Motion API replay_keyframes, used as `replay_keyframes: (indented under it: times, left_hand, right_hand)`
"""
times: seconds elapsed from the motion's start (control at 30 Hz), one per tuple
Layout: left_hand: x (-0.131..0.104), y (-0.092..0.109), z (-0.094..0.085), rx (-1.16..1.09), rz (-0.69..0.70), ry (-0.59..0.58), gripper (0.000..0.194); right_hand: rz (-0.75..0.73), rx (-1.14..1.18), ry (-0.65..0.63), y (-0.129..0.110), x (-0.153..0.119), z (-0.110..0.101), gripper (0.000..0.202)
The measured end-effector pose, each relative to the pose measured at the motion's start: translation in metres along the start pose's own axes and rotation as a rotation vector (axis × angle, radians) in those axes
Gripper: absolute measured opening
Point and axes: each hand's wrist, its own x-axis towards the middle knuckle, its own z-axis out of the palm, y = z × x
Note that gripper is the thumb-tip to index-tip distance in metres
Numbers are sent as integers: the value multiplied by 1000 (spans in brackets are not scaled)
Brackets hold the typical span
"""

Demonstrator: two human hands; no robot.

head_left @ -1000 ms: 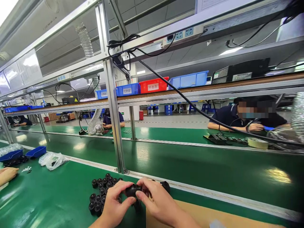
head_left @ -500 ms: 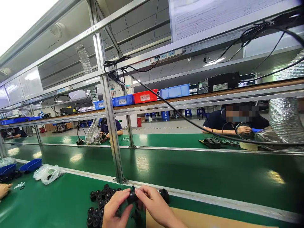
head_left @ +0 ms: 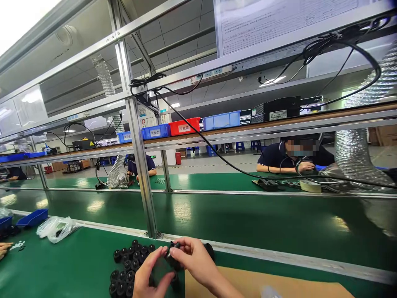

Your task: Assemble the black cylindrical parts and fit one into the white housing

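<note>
Here both hands meet low in the view, just in front of the upright aluminium post (head_left: 141, 174), which serves as the reference landmark. The right hand (head_left: 194, 260) pinches a small black part (head_left: 171, 253) between thumb and fingertips, its fingers curled closed on it. The left hand (head_left: 151, 275) comes up from below with thumb and forefinger narrowed toward the same part; whether it actually grips or only touches cannot be told, since the fingers overlap. The part sits between the two hands, below and slightly right of the post base; its long axis appears to run roughly left to right, from one hand toward the other (the blur makes this uncertain). The right hand is the nearer, already closed on it.

Just left of the hands, below the post, a cluster of black cylindrical parts (head_left: 128, 265) stands upright on the green bench mat (head_left: 62, 265). Another dark part (head_left: 210, 250) lies just behind the right hand. A sheet of cardboard (head_left: 279, 285) lies to the right of the post, under the right forearm.

Far left of the post are a clear plastic bag (head_left: 57, 227) and a blue tray (head_left: 32, 217). Beyond the post runs the green conveyor belt (head_left: 248, 223), and across it a seated person (head_left: 288, 159) works at the opposite bench.
</note>
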Motion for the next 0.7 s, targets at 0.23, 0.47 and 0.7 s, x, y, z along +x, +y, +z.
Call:
replay_keyframes:
  times: [0.23, 0.47, 0.7]
  left_hand:
    - [-27, 18, 27, -212, -76, -146, 65]
    - [-46, 31, 66, -303, -141, -681, 109]
    - [-38, 46, 121, -392, -381, -790, 105]
  right_hand:
    - [-78, -172, 89, -39, -18, -37, 31]
    - [-105, -575, 151, -25, -86, -121, 21]
    - [-53, -679, 163, 2, -127, -158, 22]
